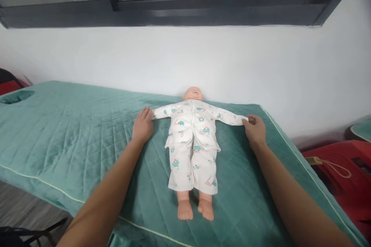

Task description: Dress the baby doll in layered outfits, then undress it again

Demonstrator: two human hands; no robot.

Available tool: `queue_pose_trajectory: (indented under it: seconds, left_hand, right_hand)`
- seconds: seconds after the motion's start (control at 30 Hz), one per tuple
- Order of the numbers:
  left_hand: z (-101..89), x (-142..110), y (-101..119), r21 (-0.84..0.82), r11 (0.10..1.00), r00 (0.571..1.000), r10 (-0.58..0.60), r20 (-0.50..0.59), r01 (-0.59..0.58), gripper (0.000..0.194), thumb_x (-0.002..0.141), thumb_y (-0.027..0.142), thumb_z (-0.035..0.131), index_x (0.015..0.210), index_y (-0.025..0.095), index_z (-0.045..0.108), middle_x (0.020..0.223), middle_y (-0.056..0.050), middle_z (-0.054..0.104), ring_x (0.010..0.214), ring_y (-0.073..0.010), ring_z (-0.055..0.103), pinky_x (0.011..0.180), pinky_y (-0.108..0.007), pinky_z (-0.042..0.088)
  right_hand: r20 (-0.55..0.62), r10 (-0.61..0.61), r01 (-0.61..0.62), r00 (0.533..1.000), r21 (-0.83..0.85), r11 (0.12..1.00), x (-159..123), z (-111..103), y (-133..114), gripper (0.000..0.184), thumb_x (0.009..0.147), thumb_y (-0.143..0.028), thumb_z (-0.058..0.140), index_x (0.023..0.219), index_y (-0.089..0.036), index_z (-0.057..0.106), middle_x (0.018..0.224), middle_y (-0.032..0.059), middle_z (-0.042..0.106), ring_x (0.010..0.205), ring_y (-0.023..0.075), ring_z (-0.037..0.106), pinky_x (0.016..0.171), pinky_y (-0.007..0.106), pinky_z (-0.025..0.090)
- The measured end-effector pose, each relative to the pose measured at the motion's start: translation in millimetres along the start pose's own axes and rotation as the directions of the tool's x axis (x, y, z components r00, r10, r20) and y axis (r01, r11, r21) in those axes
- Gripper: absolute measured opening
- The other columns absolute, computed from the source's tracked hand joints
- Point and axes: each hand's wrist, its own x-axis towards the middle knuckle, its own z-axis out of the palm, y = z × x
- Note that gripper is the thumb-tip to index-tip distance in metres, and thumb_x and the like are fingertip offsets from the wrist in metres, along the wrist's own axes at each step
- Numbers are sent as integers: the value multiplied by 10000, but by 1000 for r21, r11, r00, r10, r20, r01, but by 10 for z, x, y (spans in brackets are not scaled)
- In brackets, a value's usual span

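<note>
A baby doll [193, 93] lies on its back on a green quilted bed cover [87, 131], its bare feet toward me. It wears a white long-sleeved top [193, 123] and white trousers [181, 170], both printed with small teal and red pictures. Both sleeves are stretched out sideways. At the end of the left-hand sleeve, my left hand [143, 124] has its fingers closed at the cuff. My right hand [255, 129] pinches the cuff of the other sleeve between thumb and fingers. The doll's hands are out of sight.
Behind the bed runs a white wall [116, 58] with a dark-framed window [203, 9] above. Red furniture [342, 170] with a looped cord stands at the right. The cover has an oval hole [17, 97] at far left. Black bars [31, 233] show at lower left.
</note>
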Motion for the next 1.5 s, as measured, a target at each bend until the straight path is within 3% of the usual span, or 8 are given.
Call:
queue_pose_trajectory:
  seconds: [0.1,0.2,0.4,0.57,0.7,0.87,1.07,1.5]
  left_hand:
    - [23,-4,63,-53,993,993,106,53,-103,560,987,359,288,1488,117,354,1599,-100,281,1487,-236,229,1212,-423,216]
    - [37,-15,75,-64,998,993,23,118,-16,601,995,440,248,1517,146,302,1601,-99,276,1487,-257,228,1202,-469,221]
    - [22,-67,67,-67,981,970,-165,180,180,633,988,483,231,1538,171,249,1607,-105,252,1474,-297,254,1183,-549,215]
    - [-98,-305,192,-129,964,971,-224,86,234,571,974,405,317,1480,145,369,1576,-139,321,1457,-314,283,1174,-545,251]
    - [-359,-852,551,-425,889,979,-201,-35,167,465,954,373,400,1348,156,520,1450,-126,501,1383,-248,415,1177,-439,321]
    - [-827,-1665,1188,-700,708,992,-127,12,99,331,956,350,450,1258,278,566,1407,-52,542,1325,-208,488,1138,-430,410]
    - [-1116,-1924,1572,-599,798,991,123,56,-65,324,926,216,465,1217,301,582,1408,-30,542,1432,-221,346,1150,-464,411]
    - [-1131,-1625,1820,-221,961,956,214,203,-168,284,747,79,560,964,227,668,1532,-77,409,1456,-380,274,1101,-657,353]
  right_hand:
    - [46,-14,10,999,93,996,-17,9,-11,418,730,-293,620,1129,-173,588,1051,97,689,833,200,669,758,335,535]
    - [53,-14,9,998,85,996,-8,-37,1,414,721,-231,600,1130,-169,590,1120,113,687,931,212,676,830,342,528]
    - [36,-14,22,999,-237,971,-16,-171,5,343,732,-207,561,1064,-166,636,1096,120,699,955,245,659,918,407,486]
    - [43,-111,119,993,-363,924,-214,-242,-89,370,734,-223,558,1087,-129,621,1157,180,621,963,259,618,949,431,463]
    - [122,-291,314,949,-272,909,-750,-333,-272,402,748,-248,559,1138,-151,577,1180,170,571,1118,289,544,996,463,444]
    - [375,-366,425,852,-86,901,-1932,-546,-632,349,859,-277,500,1204,-230,531,1260,122,553,1213,284,507,1041,515,416]
    - [481,-290,363,828,-65,929,-2737,-756,-861,381,892,-297,509,1272,-272,507,1232,111,575,1147,305,539,965,516,462]
    - [498,-198,292,845,-117,949,-2718,-529,-1003,271,873,-248,457,1114,-207,574,994,91,661,911,280,590,789,404,465]
